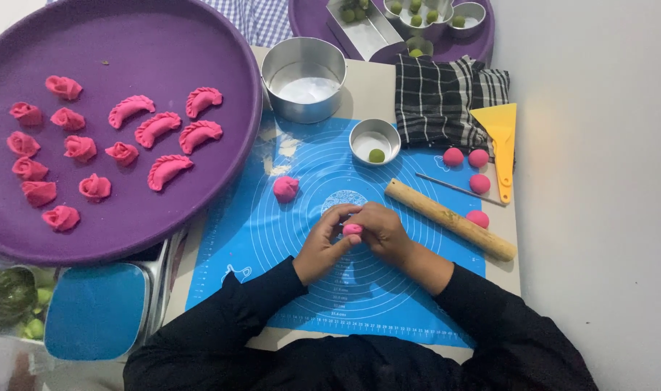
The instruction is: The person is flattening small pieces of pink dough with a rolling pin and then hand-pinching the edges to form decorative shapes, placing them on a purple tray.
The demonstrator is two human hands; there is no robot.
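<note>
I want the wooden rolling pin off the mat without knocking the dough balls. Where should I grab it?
Grip the wooden rolling pin around its middle, coming from above. It lies flat and diagonal on the blue mat, with pink dough balls close to its far side, so lift it straight up.

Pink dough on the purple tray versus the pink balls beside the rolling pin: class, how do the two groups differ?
The tray pieces are shaped, some as crimped crescents, others as rose-like folds; the balls are smooth, plain rounds. The tray pieces lie on the purple tray; the balls sit at the mat's right end near the rolling pin. The tray pieces far outnumber the four balls. Both are the same pink dough.
</note>
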